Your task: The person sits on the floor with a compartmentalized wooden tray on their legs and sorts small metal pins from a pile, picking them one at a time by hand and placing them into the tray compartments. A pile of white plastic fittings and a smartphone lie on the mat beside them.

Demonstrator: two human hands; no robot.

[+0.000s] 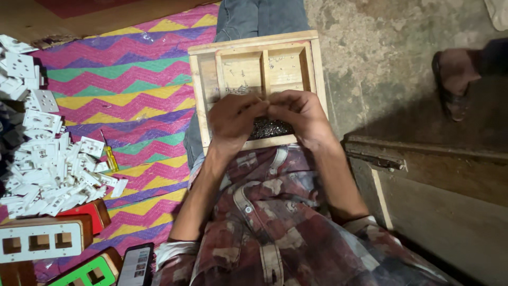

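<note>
Mid-frame, my left hand [233, 119] and right hand [299, 114] pinch something tiny over the wooden tray [203, 79]; next needs steady fingertip alignment.

A woven floor mat [132, 90] in pink, yellow, green and purple zigzags covers the ground at left, meeting bare concrete floor [381, 47] at right. On the mat lie a heap of white switch plates [47, 164], a yellow-handled screwdriver [109, 156] (partly tucked under the heap), wooden switch boxes [42, 241] and what looks like a phone [136, 265].
</note>
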